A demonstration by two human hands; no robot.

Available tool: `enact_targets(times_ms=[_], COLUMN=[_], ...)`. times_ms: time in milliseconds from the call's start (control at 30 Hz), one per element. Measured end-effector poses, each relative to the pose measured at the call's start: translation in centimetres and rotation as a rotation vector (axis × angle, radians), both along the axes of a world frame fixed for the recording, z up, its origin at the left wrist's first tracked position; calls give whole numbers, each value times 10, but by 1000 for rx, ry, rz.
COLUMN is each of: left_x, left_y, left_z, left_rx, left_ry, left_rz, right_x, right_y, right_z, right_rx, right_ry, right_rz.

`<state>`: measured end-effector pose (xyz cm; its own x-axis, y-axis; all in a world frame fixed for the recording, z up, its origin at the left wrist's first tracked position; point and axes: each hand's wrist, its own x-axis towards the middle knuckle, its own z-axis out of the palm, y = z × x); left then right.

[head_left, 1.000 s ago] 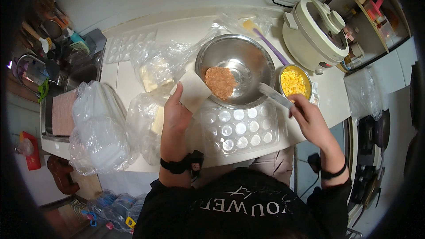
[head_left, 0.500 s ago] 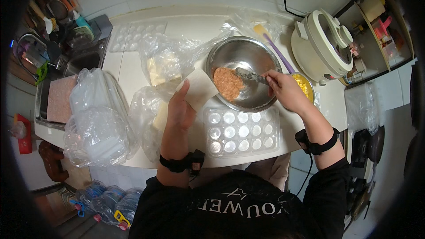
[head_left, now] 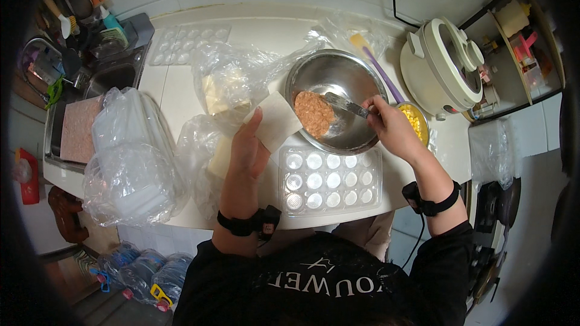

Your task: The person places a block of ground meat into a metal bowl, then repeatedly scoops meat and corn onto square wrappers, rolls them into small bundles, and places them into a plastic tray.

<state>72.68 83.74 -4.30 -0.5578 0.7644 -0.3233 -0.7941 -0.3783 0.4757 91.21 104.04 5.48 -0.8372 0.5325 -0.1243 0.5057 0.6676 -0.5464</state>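
My left hand (head_left: 244, 148) holds a square, pale dough wrapper (head_left: 277, 124) beside the steel bowl's left rim. In the steel mixing bowl (head_left: 356, 72) a pinkish mound of ground meat filling (head_left: 314, 113) lies against the left side. My right hand (head_left: 389, 124) grips a flat metal spreader (head_left: 347, 104) by its end, over the bowl's right part. Its blade tip touches the filling's edge. A clear plastic tray (head_left: 329, 181) with rows of round cups sits in front of the bowl. Stacked wrappers (head_left: 222, 96) show through a plastic bag behind my left hand.
A small bowl of yellow corn kernels (head_left: 412, 121) stands right of the mixing bowl, near a purple-handled spatula (head_left: 383, 72). Farther right is a cream-coloured cooker (head_left: 438, 66). Bagged white trays (head_left: 133, 157) lie at left, by the sink (head_left: 115, 78). Another cup tray (head_left: 187, 45) lies at the back.
The spreader has turned slightly, its blade now showing a brighter, flatter face. Both hands remain nearly in place, and the whole view has shifted a little.
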Motion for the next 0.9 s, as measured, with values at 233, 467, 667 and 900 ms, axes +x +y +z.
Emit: enact_targets(times_ms=[233,467,667,900], left_x=[0,1,0,-1], left_y=[0,-1,-1,0], left_z=[3,5,4,0], left_rx=[-35,-54,-43,-31], left_ry=[-9,-20,-29,-26], left_rz=[11,-4,-6,-3], right_x=[-9,-18,-20,-17], right_y=[-5,-21,-18,-1], right_z=[-1,-8,-12,-13], right_rx=[255,318,117,-436], right_ry=[-115,-108,-81,-39], right_rz=[10,79,64,-76])
